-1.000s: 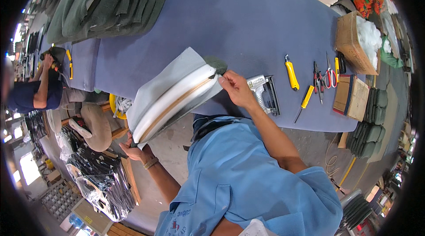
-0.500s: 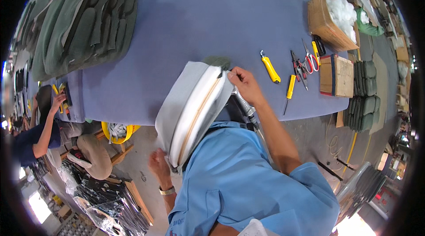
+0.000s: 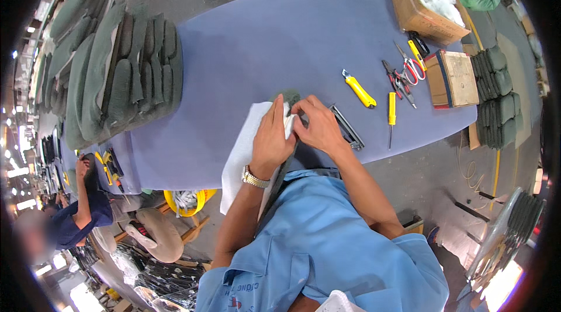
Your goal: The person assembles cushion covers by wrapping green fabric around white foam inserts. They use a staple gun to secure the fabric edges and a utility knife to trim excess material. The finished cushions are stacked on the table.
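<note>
A padded cushion piece (image 3: 242,147) with pale grey-white facing and dark green fabric (image 3: 286,99) at its far end stands between my body and the table edge. My left hand (image 3: 273,141), a metal watch at its wrist, lies along its upper end with fingers straight and together, gripping the edge with the thumb. With bent fingers, my right hand (image 3: 318,128) pinches the edge beside the left thumb. Both hands nearly meet there and hide the gripped material. Just right of my right hand lies a dark metal tool (image 3: 347,128), perhaps a staple gun.
On the blue table (image 3: 234,37) lie a yellow cutter (image 3: 359,90), a yellow screwdriver (image 3: 392,110), pliers (image 3: 398,83) and scissors (image 3: 412,68). Green padded pieces (image 3: 125,72) are stacked at left. Boxes (image 3: 426,14) stand right. A co-worker (image 3: 85,209) is at far left.
My left hand has risen from the cushion's near lower end to its far end, beside my right hand. The cushion has turned, hiding its white padded side with the brown line. The metal tool now lies on the table.
</note>
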Available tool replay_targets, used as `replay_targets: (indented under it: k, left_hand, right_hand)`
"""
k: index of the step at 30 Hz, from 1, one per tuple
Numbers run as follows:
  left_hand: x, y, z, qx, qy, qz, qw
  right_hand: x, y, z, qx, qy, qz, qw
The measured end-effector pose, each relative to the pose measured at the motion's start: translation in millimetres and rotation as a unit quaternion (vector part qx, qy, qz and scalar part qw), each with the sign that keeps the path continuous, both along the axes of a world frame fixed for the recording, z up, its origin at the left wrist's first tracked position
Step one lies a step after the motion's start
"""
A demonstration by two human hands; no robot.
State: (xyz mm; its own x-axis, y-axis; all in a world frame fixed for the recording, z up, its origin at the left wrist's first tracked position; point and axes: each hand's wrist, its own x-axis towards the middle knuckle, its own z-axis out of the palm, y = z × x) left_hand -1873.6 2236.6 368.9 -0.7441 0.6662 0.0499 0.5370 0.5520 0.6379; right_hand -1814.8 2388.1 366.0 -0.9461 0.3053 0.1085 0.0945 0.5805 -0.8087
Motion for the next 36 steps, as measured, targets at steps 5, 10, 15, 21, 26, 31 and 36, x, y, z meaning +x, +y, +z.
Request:
replay_targets:
  k: [5,10,15,21,26,31,36]
  left_hand:
    - [-2.2,-1.5,-9.6,0.021,-0.012,0.009,1.000]
    - [-1.8,-1.2,-13.4,0.014,-0.029,0.021,0.999]
    - [-1.2,-0.5,-16.4,0.007,-0.014,0.002,1.000]
    - [-3.5,-1.7,-18.9,-0.012,-0.010,-0.013,1.000]
    - [-5.2,-0.5,-10.5,-0.019,-0.011,-0.025,0.999]
    - [-16.2,7.2,-17.4,-0.026,0.011,-0.064,0.998]
    - [-15.5,-1.3,-20.0,-0.007,-0.002,-0.055,0.998]
  right_hand:
    - [-5.2,-6.1,2.7,0.015,-0.029,-0.028,0.999]
    - [-3.6,-1.7,-3.5,0.020,-0.049,-0.032,0.998]
    - [-3.4,26.3,-31.4,-0.160,-0.082,-0.026,0.983]
    - [-9.7,34.8,-55.2,-0.361,-0.086,-0.054,0.927]
    - [-11.9,18.5,-34.9,-0.082,-0.051,-0.069,0.993]
    - [-10.2,4.9,-29.1,-0.007,-0.028,-0.074,0.997]
    - [-17.8,-0.6,-29.1,-0.009,-0.031,-0.068,0.997]
